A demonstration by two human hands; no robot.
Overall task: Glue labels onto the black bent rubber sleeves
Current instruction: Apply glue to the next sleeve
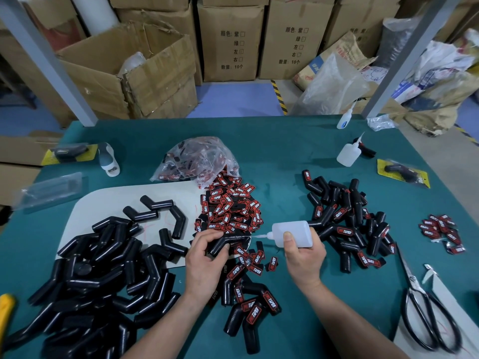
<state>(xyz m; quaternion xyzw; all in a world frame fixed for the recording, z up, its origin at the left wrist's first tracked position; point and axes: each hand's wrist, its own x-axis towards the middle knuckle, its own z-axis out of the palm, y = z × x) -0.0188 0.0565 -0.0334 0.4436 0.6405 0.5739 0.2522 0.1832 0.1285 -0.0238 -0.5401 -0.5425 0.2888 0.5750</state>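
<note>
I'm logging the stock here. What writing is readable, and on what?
"TAPER": red-and-black labels.
"颜色: 紫 绿 左 右", "数量: 10个": cardboard box behind, same on its neighbour.
White print on the sleeve in the left hand: too small.
Glue bottle in the right hand: none seen.
Print on the paper sack: blurred.

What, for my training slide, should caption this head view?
Left hand holds a black bent sleeve; right hand points a glue bottle at it.
</note>
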